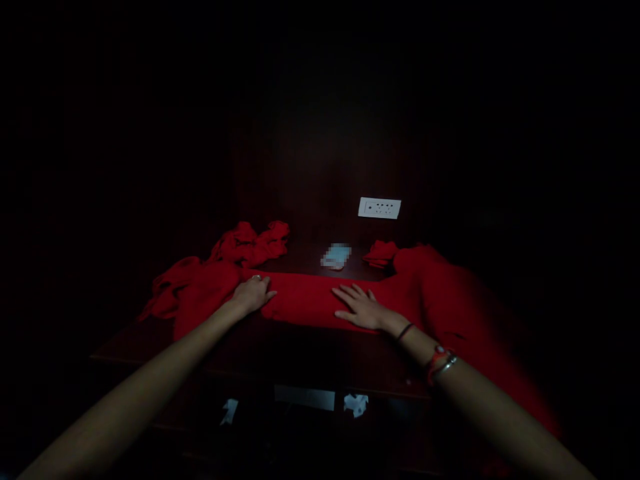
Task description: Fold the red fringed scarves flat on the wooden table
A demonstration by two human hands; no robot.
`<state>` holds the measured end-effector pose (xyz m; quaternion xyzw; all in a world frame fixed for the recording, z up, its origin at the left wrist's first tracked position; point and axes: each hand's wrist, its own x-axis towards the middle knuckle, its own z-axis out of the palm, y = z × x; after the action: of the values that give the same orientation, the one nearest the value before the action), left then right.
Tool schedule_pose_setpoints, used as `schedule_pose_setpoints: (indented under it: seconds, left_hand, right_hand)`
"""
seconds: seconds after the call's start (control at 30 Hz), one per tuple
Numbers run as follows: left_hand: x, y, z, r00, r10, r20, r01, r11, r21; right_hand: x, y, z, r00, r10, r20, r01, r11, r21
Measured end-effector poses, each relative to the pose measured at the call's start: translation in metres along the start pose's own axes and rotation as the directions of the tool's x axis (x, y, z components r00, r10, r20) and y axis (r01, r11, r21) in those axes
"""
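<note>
A long red cloth lies spread across a dark wooden table and hangs off its right side. My left hand, with a ring on one finger, rests on the cloth's left part, its fingers curled down onto the fabric. My right hand lies flat on the cloth with fingers stretched out and apart. Bracelets sit on my right wrist. The room is very dark.
A crumpled red cloth lies at the table's back left, a small folded red piece at the back right. A pale blurred object sits between them. A white socket plate is on the wall. White scraps lie below the table.
</note>
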<state>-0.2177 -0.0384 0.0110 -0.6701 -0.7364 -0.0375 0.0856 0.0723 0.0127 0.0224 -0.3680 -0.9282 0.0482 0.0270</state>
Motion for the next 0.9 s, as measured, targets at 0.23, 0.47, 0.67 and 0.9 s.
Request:
schedule_pose_setpoints:
  seconds: [0.23,0.47,0.67,0.9]
  left_hand:
    - [0.006,-0.038,0.010,0.995,0.083,0.061,-0.084,0.996,0.014]
    - [0.007,-0.046,-0.011,0.985,0.119,0.125,-0.145,0.962,0.230]
    - [-0.018,-0.016,-0.023,0.939,0.335,-0.074,-0.327,0.939,0.110]
    - [-0.038,-0.027,-0.020,0.845,0.534,0.013,-0.534,0.845,-0.035]
  right_hand:
    - [-0.005,0.009,0.022,0.998,0.014,0.064,-0.013,1.000,-0.024]
    - [-0.009,0.006,0.017,0.999,0.026,0.045,-0.024,0.998,-0.051]
    - [-0.008,0.007,0.019,0.998,0.040,0.049,-0.036,0.997,-0.072]
    - [-0.007,0.011,0.023,0.998,0.049,0.027,-0.047,0.995,-0.086]
